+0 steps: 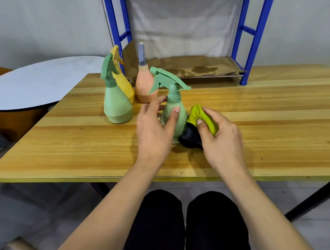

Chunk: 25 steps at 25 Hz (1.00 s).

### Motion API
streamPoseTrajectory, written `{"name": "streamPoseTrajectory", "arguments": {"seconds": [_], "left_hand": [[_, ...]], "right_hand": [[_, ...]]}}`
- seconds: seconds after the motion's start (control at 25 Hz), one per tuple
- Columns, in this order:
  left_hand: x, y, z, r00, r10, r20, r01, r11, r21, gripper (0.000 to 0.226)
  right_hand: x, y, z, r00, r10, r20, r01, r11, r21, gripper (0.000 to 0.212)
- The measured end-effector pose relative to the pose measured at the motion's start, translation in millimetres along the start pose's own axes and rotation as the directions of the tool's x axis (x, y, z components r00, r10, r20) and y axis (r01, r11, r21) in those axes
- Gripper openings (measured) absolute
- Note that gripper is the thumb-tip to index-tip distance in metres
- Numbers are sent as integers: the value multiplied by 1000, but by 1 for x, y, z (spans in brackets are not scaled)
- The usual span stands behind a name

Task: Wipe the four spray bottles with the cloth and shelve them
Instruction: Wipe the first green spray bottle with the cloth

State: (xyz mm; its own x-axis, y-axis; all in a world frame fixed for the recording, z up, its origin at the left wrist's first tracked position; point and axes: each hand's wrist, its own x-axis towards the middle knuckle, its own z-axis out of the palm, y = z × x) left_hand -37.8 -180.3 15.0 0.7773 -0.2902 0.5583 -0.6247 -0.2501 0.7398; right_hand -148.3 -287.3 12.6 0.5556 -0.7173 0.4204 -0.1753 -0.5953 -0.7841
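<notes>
At frame centre, the left hand (156, 129) steadies the pale green plastic spray bottle (174, 112) upright on the wooden desk (268, 116), fingers curled round its body, so the right hand (218, 138) (fingers bunching the yellow-green and dark cloth (201, 120)) can wipe its side.

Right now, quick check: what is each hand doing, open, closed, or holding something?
Left hand: grips the near green spray bottle, thumb and fingers curled round its body.
Right hand: holds the bunched yellow-green cloth against that bottle.
</notes>
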Motion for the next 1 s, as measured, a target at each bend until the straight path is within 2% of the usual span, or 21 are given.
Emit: {"name": "streamPoseTrajectory", "arguments": {"seconds": [0.12, 0.24, 0.32, 0.44, 0.52, 0.64, 0.76, 0.88, 1.0], "left_hand": [[7, 4, 4, 996, -85, -33, 83, 995, -47, 32], [9, -1, 0, 976, -187, 108, 208, 948, -239, 30], [3, -9, -7, 959, -148, 240, 223, 919, -324, 27], [3, -28, -20, 924, -62, 377, 194, 925, -326, 46], [7, -38, -28, 904, -67, 421, 210, 930, -303, 53], [5, -38, -28, 898, -63, 436, 232, 908, -348, 59], [4, -34, -22, 909, 3, 417, 200, 875, -441, 46], [3, -34, -22, 925, 52, 376, 125, 894, -431, 25], [7, -35, -25, 923, 24, 383, 156, 888, -432, 19]], "right_hand": [[4, 1, 2, 1000, 16, -26, -15, 997, 71, 36], [-1, 10, 15, 999, 41, 19, -43, 992, 116, 35], [-4, 12, 19, 998, 47, 30, -51, 986, 160, 35], [-2, 12, 18, 998, 37, 47, -45, 983, 180, 34], [1, 7, 13, 998, 48, 48, -57, 973, 224, 34], [4, -15, 7, 999, -24, 31, 14, 959, 285, 35], [15, -34, 8, 992, -108, 67, 83, 947, 309, 38], [18, -25, 9, 986, -118, 116, 77, 947, 313, 39], [3, 5, 8, 987, -45, 156, 11, 977, 214, 40]]}}
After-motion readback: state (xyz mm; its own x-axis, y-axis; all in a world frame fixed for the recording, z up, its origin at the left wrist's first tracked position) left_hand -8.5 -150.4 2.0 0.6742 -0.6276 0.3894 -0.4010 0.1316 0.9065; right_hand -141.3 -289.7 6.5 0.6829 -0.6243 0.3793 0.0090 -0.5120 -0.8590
